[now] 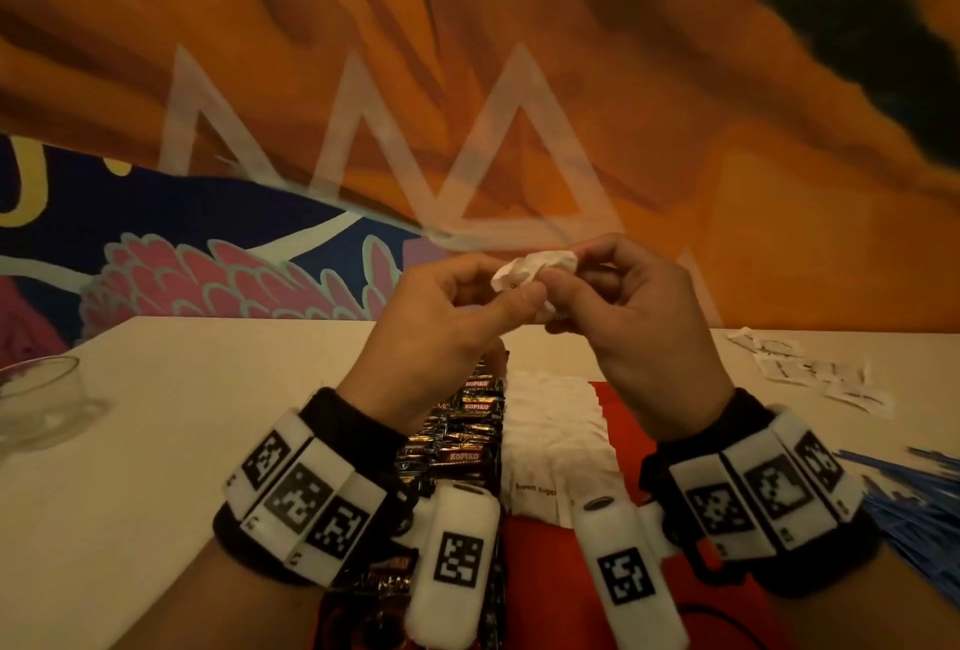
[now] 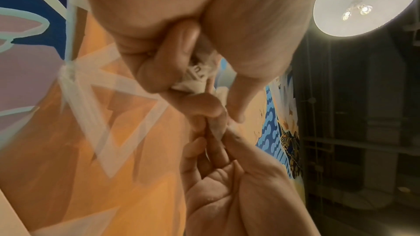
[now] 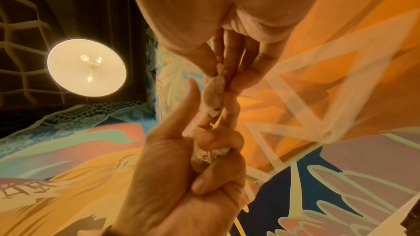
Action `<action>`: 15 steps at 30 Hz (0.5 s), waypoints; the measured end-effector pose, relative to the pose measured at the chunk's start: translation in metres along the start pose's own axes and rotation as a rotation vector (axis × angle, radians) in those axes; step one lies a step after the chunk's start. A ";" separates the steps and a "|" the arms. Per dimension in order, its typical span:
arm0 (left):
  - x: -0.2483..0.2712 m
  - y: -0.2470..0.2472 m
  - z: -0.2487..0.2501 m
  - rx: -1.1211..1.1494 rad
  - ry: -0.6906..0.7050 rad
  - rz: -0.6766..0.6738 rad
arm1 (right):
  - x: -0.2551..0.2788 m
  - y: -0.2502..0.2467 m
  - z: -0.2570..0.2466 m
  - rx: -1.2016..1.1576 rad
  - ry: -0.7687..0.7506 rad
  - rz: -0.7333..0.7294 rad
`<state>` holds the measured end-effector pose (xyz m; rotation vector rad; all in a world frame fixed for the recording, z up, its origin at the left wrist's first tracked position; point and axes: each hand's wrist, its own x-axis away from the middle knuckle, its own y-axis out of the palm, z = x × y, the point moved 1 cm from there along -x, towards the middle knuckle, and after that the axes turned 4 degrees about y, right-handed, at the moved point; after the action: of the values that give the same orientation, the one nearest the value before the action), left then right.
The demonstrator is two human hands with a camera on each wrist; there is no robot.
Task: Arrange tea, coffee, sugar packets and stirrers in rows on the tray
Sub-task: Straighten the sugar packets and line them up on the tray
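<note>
Head view: left hand [image 1: 441,317], right hand [image 1: 634,317] both pinch one crumpled sugar packet [image 1: 535,267].

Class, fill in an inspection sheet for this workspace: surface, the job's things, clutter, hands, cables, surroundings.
Surface: pale table under a red tray.
Job's things: Kopiko coffee sachets in a row beside white sugar packets on the tray; blue stirrers and loose white packets off it.
Clutter: glass bowl, far left.
Hands: left hand and right hand both pinch one crumpled white packet in the air.
Cables: nothing seen.
Surroundings: orange mural wall; round ceiling lamp.
</note>
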<state>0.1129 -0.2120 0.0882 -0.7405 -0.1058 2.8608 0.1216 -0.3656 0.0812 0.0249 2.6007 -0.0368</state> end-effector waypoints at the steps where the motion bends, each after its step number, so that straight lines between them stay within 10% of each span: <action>1: -0.001 0.000 -0.002 -0.016 0.016 0.022 | 0.001 -0.001 -0.001 -0.025 0.008 0.005; 15: -0.005 -0.002 -0.004 0.287 0.028 0.164 | 0.005 0.002 -0.003 0.021 -0.264 0.000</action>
<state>0.1189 -0.2111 0.0874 -0.7594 0.3784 2.9238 0.1157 -0.3637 0.0811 0.0255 2.3364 -0.0635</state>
